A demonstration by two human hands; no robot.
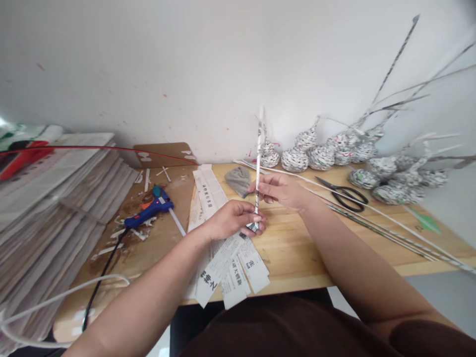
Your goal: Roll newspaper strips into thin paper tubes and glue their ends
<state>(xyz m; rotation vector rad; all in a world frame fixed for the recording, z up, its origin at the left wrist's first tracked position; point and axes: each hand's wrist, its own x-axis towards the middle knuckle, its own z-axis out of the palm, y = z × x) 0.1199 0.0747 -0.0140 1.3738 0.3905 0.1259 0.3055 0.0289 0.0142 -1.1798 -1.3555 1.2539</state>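
A thin tube of rolled newspaper (259, 158) stands nearly upright between my hands. My left hand (233, 219) is closed on its lower end, thumb and fingers pinching it where a printed flap of paper flares out. Higher up, the fingers of my right hand (279, 191) are pinched around the same tube. Beneath my left hand, newspaper strips (238, 277) fan out toward the table's front edge. Another long strip (208, 191) lies behind them, and a crumpled grey cloth (238, 179) sits just beyond my hands.
Black-handled scissors (345, 196) and long paper rods (375, 228) lie on the right. Woven paper gourds (322, 156) line the wall. To the left are a blue glue gun (148, 210) on cardboard (174, 188) with scraps, its cord, and a tall newspaper stack (67, 208).
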